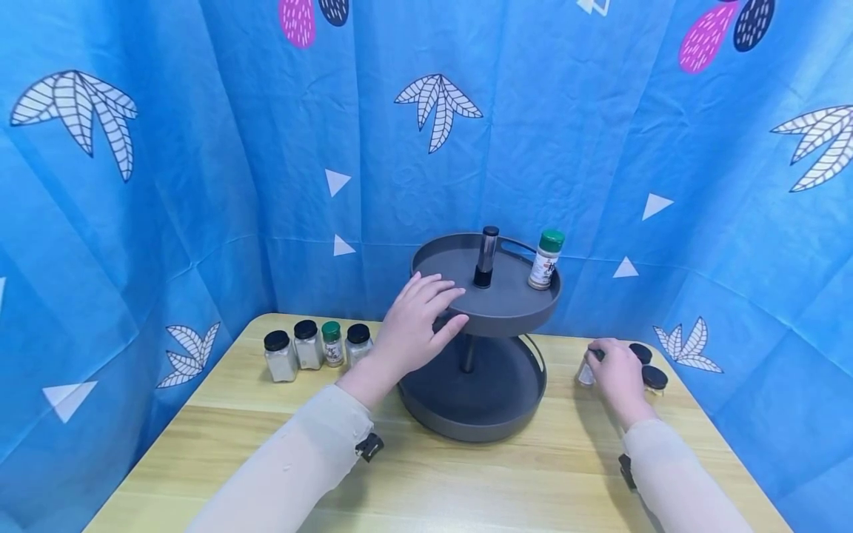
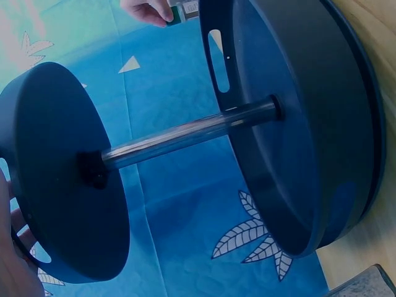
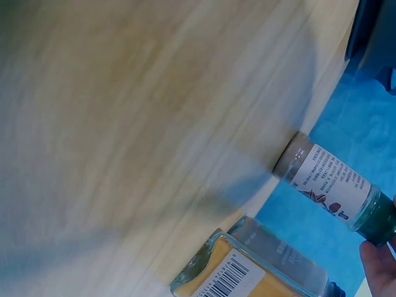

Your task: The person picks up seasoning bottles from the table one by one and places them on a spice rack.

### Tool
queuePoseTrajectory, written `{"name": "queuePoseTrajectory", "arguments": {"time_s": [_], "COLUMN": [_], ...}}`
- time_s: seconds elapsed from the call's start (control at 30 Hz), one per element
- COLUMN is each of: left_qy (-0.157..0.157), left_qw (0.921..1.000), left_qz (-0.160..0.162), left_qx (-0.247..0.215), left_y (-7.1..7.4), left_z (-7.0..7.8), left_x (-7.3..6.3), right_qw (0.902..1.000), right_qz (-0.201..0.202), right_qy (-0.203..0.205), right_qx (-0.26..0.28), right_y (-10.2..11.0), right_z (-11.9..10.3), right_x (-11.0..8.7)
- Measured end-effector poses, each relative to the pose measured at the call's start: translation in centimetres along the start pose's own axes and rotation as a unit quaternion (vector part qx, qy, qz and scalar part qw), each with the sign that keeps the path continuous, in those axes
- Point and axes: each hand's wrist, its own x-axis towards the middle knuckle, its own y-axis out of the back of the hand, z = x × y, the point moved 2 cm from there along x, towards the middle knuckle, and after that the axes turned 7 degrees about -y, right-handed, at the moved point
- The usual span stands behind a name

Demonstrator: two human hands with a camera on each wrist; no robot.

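Observation:
My left hand (image 1: pixel 420 322) is at the left rim of the upper tier of a dark two-tier turntable rack (image 1: pixel 513 322), its fingers extended over the edge. In the left wrist view, fingers (image 2: pixel 17 219) show beside that tier's handle slot. My right hand (image 1: pixel 616 374) pinches the green cap of a small spice bottle (image 3: pixel 333 184) at the table's right side. Whether its base touches the table I cannot tell. One green-capped spice bottle (image 1: pixel 545 260) stands upright on the upper tier, near the central post (image 1: pixel 486 259).
Black-capped jars (image 1: pixel 655 379) stand beside my right hand; the right wrist view shows one with orange contents (image 3: pixel 229 272). At the back left are several jars (image 1: pixel 281 357) and a green-capped bottle (image 1: pixel 332 345). A blue patterned curtain (image 1: pixel 440 185) borders the wooden table (image 1: pixel 440 488).

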Motion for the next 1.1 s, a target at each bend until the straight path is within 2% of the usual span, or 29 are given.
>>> {"name": "queuePoseTrajectory", "arguments": {"time_s": [1.1], "left_qy": [0.007], "left_qw": [1.0], "left_qz": [-0.006], "left_qx": [-0.004], "left_y": [0.15], "left_z": [0.14], "left_x": [0.03], "right_qw": [1.0], "right_qz": [0.005], "right_qy": [-0.004], "right_qx": [0.003], "right_y": [0.03], "right_z": [-0.18], "right_x": [-0.4]}}
